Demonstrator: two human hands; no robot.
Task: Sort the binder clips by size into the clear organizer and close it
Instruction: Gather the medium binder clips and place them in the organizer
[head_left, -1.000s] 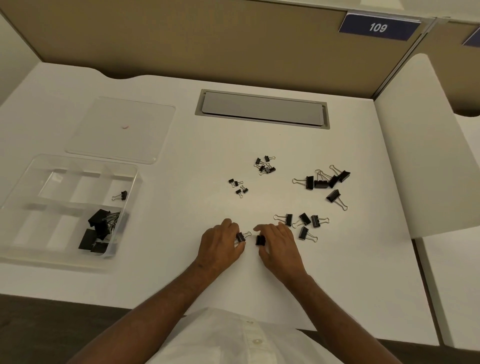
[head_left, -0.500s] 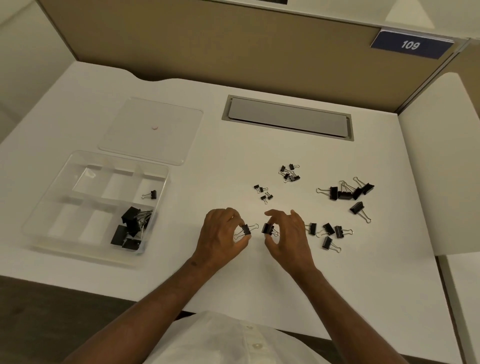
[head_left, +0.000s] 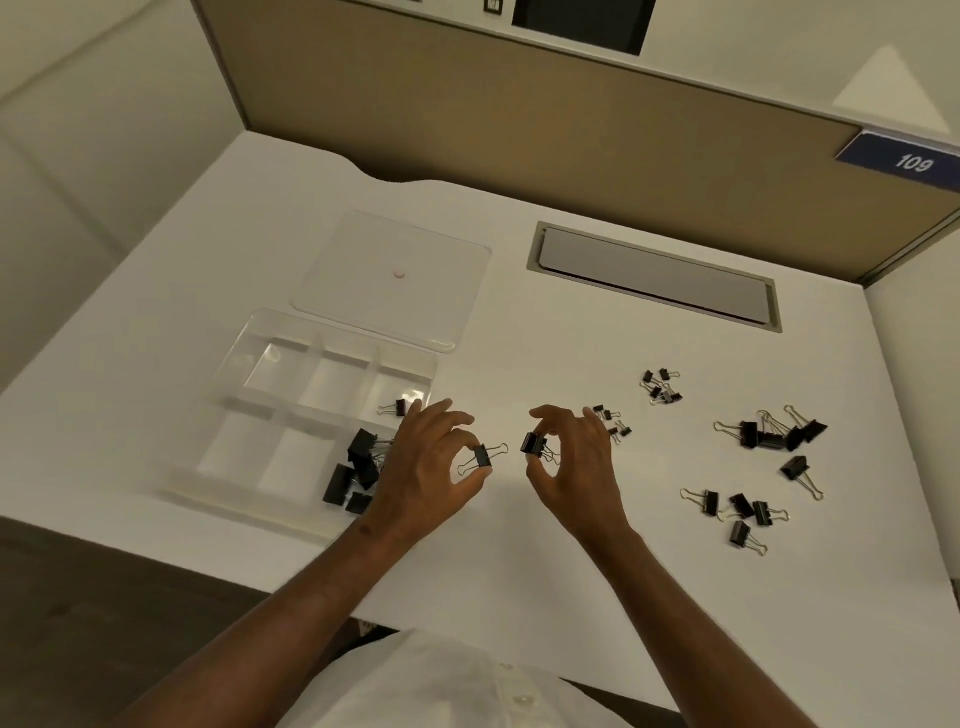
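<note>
**A:** What is held in each hand, and where are the hands placed?

**B:** A medium binder clip (head_left: 483, 457) is pinched in the grip of the left hand (head_left: 431, 467), between thumb and fingertips, with its wire handles spread out to either side. A second clip (head_left: 534, 445) is pinched the same way in the right hand (head_left: 574, 462). Both hands are raised just above the white table (head_left: 519, 571), near its front middle, close together but not touching.

**A:** Where is the organizer found from there?

**B:** The clear organizer (head_left: 234, 395) is seen to the left of both hands, with its right edge partly covered by the left hand. Its long side runs left to right. Large clips (head_left: 353, 467) are piled in the near right compartment, and a single clip (head_left: 397, 408) is seen in the far right one. The lid (head_left: 395, 280) is laid flat behind it.

**A:** Which hand is better placed for the drop?

**B:** The left hand is judged nearer, since it is already over the organizer's right edge; a longer reach leftward would be needed by the right. Loose clips (head_left: 743, 512) are left to the right, with a larger group (head_left: 769, 434) and tiny ones (head_left: 662, 387) farther back.
</note>
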